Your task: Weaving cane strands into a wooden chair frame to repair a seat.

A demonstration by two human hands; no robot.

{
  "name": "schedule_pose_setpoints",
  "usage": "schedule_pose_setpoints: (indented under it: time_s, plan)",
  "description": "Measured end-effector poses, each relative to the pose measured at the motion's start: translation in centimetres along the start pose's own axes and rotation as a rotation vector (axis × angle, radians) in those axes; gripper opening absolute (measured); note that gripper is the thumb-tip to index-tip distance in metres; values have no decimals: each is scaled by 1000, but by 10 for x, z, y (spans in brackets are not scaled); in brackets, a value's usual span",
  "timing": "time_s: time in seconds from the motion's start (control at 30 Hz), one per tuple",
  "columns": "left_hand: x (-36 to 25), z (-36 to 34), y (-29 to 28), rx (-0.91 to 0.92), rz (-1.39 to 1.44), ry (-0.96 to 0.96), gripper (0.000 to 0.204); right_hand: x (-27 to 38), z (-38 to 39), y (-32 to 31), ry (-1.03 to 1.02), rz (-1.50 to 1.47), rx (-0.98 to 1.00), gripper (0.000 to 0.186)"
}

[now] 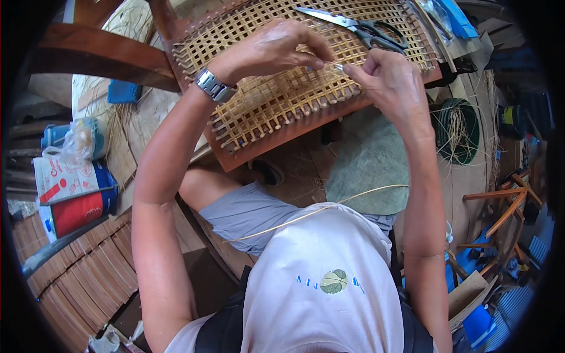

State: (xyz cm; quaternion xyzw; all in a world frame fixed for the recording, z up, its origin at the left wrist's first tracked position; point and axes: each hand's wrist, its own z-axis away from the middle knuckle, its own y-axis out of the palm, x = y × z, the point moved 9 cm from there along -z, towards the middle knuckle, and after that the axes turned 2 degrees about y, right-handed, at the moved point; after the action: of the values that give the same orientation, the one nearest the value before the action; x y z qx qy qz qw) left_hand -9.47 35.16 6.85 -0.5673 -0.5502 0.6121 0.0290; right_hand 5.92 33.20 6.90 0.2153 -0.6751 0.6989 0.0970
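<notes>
A cane seat [235,129] in a wooden frame [229,159] fills the upper middle, woven in an open grid. My left hand [282,50] is over the weave with curled fingers, its fingertips at a thin strand; whether they grip it is hard to see. My right hand [391,88] pinches a small, thin, pale piece [339,67] just right of the left fingertips; whether it is cane or a tool is unclear. Scissors with black handles [376,34] lie on the weave above my hands. A loose cane strip [371,190] stretches across my lap.
At left are a blue block [122,90], a blue tub [56,136] and a red-and-white bag [76,206]. A green bucket [474,138] holding cane scraps stands at right, with upturned wooden furniture [503,215] beyond. A dark wooden chair part [106,53] juts in at upper left.
</notes>
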Motion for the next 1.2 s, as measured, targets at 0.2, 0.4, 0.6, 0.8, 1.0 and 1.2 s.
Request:
schedule_pose_setpoints:
  time_s: [0.2, 0.4, 0.6, 0.8, 1.0, 1.2]
  plan:
    - [43, 11, -14, -78, 89, -359, 28, 17, -11, 37, -44, -271, 67, 29]
    - [56, 24, -23, -18, -198, -486, 28, 24, -12, 59, 77, -420, 414, 26]
    - [56, 15, -25, 85, -186, -565, 25, 30, -22, 70, 102, -480, 388, 27]
    - [31, 5, -18, 1, -203, -284, 23, 20, -26, 76, 40, -394, 259, 30]
    - [30, 14, -9, 30, -204, -172, 21, 20, -35, 70, 64, -143, 203, 37]
    - [-39, 19, -46, -201, -525, 22, 24, -6, 5, -1, 0, 93, 4, 43]
